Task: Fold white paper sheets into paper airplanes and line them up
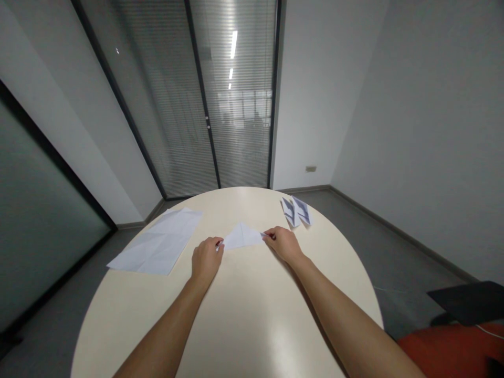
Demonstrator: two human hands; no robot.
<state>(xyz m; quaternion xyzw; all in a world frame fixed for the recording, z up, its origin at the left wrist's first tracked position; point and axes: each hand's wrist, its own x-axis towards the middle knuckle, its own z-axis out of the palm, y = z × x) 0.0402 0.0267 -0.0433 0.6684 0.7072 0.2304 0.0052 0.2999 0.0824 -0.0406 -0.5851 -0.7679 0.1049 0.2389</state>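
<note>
A folded sheet of white paper, roughly triangular with its peak pointing away from me, lies between my hands. A crease runs down from the peak. At its left corner, my left hand pinches the paper between thumb and fingers. The right corner is pinched by my right hand. Both hands rest low over the table, and the fingertips partly hide the two corners.
The round cream table carries creased white paper sheets on the left. Folded paper pieces with dark markings lie at the far right. A red chair and a dark flat object are beyond the table's right edge.
</note>
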